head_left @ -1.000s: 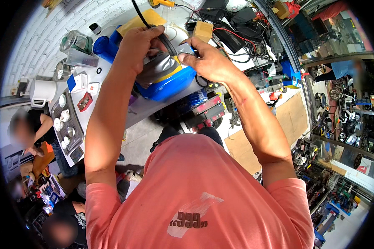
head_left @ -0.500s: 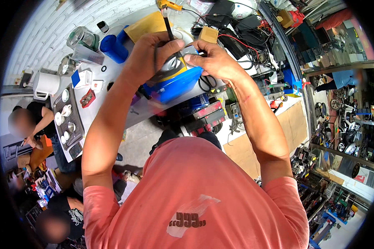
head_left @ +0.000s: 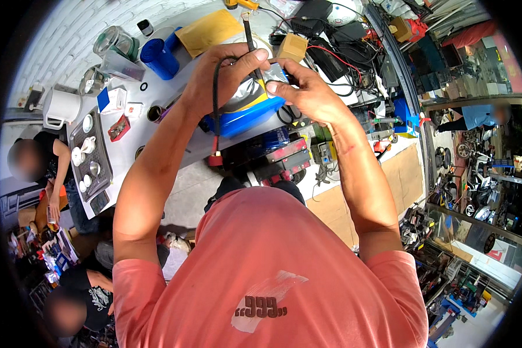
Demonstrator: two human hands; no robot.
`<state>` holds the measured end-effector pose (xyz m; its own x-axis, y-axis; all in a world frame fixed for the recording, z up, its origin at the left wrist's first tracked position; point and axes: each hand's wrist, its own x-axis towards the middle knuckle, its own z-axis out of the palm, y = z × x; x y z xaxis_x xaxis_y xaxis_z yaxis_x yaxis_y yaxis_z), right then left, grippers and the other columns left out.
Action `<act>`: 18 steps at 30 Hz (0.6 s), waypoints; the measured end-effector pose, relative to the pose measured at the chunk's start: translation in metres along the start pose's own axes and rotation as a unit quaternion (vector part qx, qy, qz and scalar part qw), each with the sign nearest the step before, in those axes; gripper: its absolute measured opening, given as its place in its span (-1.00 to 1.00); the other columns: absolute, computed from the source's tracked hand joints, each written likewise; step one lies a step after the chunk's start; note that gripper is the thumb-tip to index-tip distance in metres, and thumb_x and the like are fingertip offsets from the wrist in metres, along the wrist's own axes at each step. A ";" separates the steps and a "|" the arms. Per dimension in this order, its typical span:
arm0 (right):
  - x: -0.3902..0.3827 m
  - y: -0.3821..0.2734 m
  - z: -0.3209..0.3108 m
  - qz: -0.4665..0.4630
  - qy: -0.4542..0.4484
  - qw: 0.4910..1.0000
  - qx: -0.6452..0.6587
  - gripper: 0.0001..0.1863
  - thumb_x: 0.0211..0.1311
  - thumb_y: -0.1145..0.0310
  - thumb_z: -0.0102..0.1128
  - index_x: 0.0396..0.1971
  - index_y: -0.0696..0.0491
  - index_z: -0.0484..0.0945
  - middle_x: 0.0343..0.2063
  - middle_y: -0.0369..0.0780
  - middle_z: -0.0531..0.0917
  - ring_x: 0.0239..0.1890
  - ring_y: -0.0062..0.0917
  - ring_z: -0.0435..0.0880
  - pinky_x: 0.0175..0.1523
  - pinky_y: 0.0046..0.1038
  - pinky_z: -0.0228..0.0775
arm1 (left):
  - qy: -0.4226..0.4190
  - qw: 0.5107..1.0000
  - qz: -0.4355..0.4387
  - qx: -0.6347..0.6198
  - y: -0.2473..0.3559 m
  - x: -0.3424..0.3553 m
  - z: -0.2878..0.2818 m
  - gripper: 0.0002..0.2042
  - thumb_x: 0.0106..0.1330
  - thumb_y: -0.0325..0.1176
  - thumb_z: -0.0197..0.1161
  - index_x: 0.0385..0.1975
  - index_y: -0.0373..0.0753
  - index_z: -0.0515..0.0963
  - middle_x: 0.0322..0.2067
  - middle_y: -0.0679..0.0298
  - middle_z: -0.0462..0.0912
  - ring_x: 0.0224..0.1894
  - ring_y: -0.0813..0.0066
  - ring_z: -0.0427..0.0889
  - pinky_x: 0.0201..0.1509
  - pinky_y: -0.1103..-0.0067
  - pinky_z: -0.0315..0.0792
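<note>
My left hand [head_left: 226, 75] grips a black cable [head_left: 249, 36], one end standing up with a pale tip, another length hanging to a red connector [head_left: 216, 159]. Beneath it lies a pack with shiny silver wrap, yellow edging and blue covering [head_left: 240, 119]. Around the pack's right side my right hand [head_left: 298, 90] is closed, thumb on its top near the cable; some of its fingertips are hidden.
On the bench [head_left: 185, 75] are blue containers [head_left: 159, 60], a yellow envelope [head_left: 209, 32], a tea tray [head_left: 101, 185], a cardboard box [head_left: 293, 47] and tangled black electronics [head_left: 327, 61]. People [head_left: 52, 162] work at left; another person [head_left: 472, 119] stands far right.
My left hand has moved slightly right with the cable, whose upper end now stands more upright. The red connector now hangs into view below. My right hand has shifted slightly right.
</note>
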<state>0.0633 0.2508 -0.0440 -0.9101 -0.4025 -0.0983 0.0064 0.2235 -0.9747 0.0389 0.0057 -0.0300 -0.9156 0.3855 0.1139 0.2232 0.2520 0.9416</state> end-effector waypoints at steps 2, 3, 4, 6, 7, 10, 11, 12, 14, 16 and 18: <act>-0.003 -0.003 -0.009 0.054 -0.021 0.998 0.017 -0.26 0.59 0.13 0.51 0.55 0.24 0.50 0.20 -0.07 0.80 0.13 -0.48 0.76 0.19 -0.40 0.62 | -0.002 1.000 0.011 -0.011 0.002 -0.002 0.000 -0.60 0.75 -0.09 0.26 -0.07 -0.34 0.86 -0.16 0.26 0.90 -0.01 0.48 0.77 0.26 0.49 0.56; -0.003 -0.004 -0.011 0.082 -0.031 0.996 0.025 -0.26 0.59 0.13 0.51 0.56 0.23 0.49 0.21 -0.07 0.80 0.12 -0.51 0.76 0.16 -0.42 0.63 | -0.003 1.000 0.016 -0.016 0.003 -0.003 0.000 -0.60 0.75 -0.10 0.26 -0.06 -0.34 0.86 -0.15 0.26 0.90 0.00 0.48 0.77 0.27 0.49 0.56; -0.004 -0.004 -0.011 0.092 -0.019 0.995 0.039 -0.25 0.59 0.14 0.51 0.57 0.24 0.49 0.23 -0.07 0.79 0.13 -0.53 0.75 0.13 -0.45 0.62 | -0.007 1.000 0.018 -0.016 0.002 -0.003 -0.001 -0.59 0.75 -0.09 0.25 -0.06 -0.34 0.86 -0.14 0.27 0.90 0.01 0.48 0.76 0.28 0.49 0.55; -0.006 -0.004 -0.008 0.111 0.007 0.992 0.066 -0.24 0.58 0.14 0.52 0.58 0.24 0.48 0.27 -0.06 0.77 0.15 -0.58 0.74 0.09 -0.50 0.61 | -0.014 1.000 0.021 -0.017 0.001 -0.003 -0.003 -0.58 0.75 -0.07 0.24 -0.05 -0.33 0.86 -0.12 0.27 0.89 0.02 0.48 0.76 0.29 0.49 0.54; -0.007 -0.004 -0.007 0.110 0.007 0.992 0.058 -0.22 0.58 0.14 0.52 0.59 0.26 0.46 0.29 -0.03 0.75 0.19 -0.54 0.74 0.13 -0.47 0.62 | -0.019 0.999 0.021 -0.014 0.000 -0.002 -0.004 -0.57 0.76 -0.06 0.24 -0.05 -0.33 0.86 -0.11 0.27 0.89 0.02 0.48 0.76 0.29 0.49 0.54; -0.009 -0.007 0.001 0.084 0.007 0.996 0.031 -0.18 0.59 0.15 0.51 0.62 0.29 0.39 0.36 0.04 0.71 0.30 -0.41 0.72 0.28 -0.39 0.62 | -0.031 0.999 0.013 -0.014 0.000 0.000 -0.005 -0.56 0.76 -0.03 0.22 -0.05 -0.33 0.86 -0.10 0.27 0.89 0.04 0.48 0.75 0.30 0.48 0.53; -0.011 -0.007 0.005 0.062 0.008 0.998 0.019 -0.16 0.59 0.16 0.50 0.64 0.30 0.37 0.38 0.07 0.70 0.34 -0.35 0.71 0.35 -0.35 0.59 | -0.034 0.999 0.004 -0.017 0.002 0.000 -0.006 -0.55 0.76 -0.03 0.22 -0.05 -0.33 0.86 -0.10 0.28 0.89 0.05 0.48 0.75 0.31 0.48 0.52; -0.012 -0.006 0.007 0.040 0.009 0.999 0.006 -0.15 0.59 0.17 0.50 0.65 0.31 0.34 0.40 0.09 0.68 0.38 -0.30 0.70 0.42 -0.31 0.57 | -0.037 0.999 -0.004 -0.020 0.003 0.000 -0.005 -0.55 0.76 -0.02 0.22 -0.05 -0.33 0.86 -0.10 0.28 0.89 0.06 0.49 0.74 0.32 0.48 0.52; -0.010 0.001 0.003 0.044 -0.006 0.999 -0.022 -0.09 0.58 0.22 0.49 0.68 0.35 0.25 0.49 0.18 0.59 0.52 -0.17 0.60 0.61 -0.26 0.39 | -0.042 0.999 0.003 -0.029 0.004 0.000 -0.006 -0.56 0.76 -0.05 0.22 -0.04 -0.33 0.86 -0.10 0.25 0.89 0.06 0.48 0.75 0.33 0.47 0.52; -0.013 0.006 0.001 0.037 -0.015 0.999 -0.032 -0.07 0.57 0.22 0.50 0.69 0.38 0.23 0.52 0.20 0.56 0.56 -0.17 0.56 0.63 -0.26 0.37 | -0.044 0.998 0.024 -0.028 0.000 0.000 -0.005 -0.56 0.76 -0.05 0.22 -0.04 -0.33 0.86 -0.10 0.24 0.90 0.06 0.48 0.75 0.32 0.47 0.53; -0.014 0.004 0.000 0.036 -0.031 0.999 -0.017 -0.03 0.55 0.21 0.53 0.69 0.39 0.21 0.55 0.22 0.53 0.60 -0.17 0.52 0.65 -0.27 0.35 | -0.031 0.999 0.034 -0.019 -0.002 0.000 -0.004 -0.57 0.75 -0.06 0.24 -0.05 -0.35 0.86 -0.12 0.21 0.90 0.05 0.46 0.76 0.33 0.47 0.54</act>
<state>0.0760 0.2577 -0.0460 -0.8804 -0.4386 -0.1804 0.0555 0.2825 -0.9577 0.0374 0.0020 -0.0304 -0.8759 0.4559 0.1583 0.2699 0.1909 0.9438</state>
